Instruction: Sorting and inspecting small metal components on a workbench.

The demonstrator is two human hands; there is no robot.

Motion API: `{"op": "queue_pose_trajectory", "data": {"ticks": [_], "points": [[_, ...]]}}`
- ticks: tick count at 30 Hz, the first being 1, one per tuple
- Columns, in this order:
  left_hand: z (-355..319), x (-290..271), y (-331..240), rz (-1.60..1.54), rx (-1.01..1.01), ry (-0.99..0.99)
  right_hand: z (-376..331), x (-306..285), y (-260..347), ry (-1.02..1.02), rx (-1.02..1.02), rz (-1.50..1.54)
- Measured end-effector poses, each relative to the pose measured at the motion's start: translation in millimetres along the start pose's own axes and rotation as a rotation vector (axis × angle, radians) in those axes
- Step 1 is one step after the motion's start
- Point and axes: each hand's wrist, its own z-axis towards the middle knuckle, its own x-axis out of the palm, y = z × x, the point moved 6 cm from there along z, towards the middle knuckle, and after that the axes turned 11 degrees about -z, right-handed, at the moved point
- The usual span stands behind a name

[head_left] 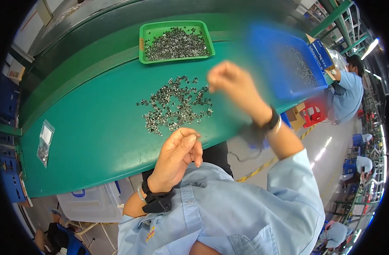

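Small shiny metal pieces point(173, 106) lie in a loose, spread-out pile on the green table mat point(92, 123). At the near edge of this pile is my left hand point(177, 155), with its fingers curled in and the thumb against them. Whatever it holds, if anything, is too small to make out. My right hand point(232, 83) is raised over the mat, right of the pile and towards the blue bin. Its fingers are bent together and a little blurred; no item shows clearly between them.
At the back stands a green tray point(177, 61) heaped with similar metal pieces. A blue bin point(269, 59), partly blurred, holds more of them at the right. A small clear bag point(45, 144) lies at the left. Beyond the bin, a co-worker point(347, 95) sits in light blue.
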Motion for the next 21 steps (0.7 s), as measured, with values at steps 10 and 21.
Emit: {"op": "queue_pose_trajectory", "data": {"ticks": [10, 21], "points": [[7.2, -5.6, -1.6, -0.1, -0.088, 0.112, 78.8, -27.6, -18.6, -0.01, -0.133, -0.347], [8.2, -4.3, 0.6, -0.129, -0.117, 0.148, 11.5, -18.8, -38.0, 0.176, -0.16, -0.78]]}}
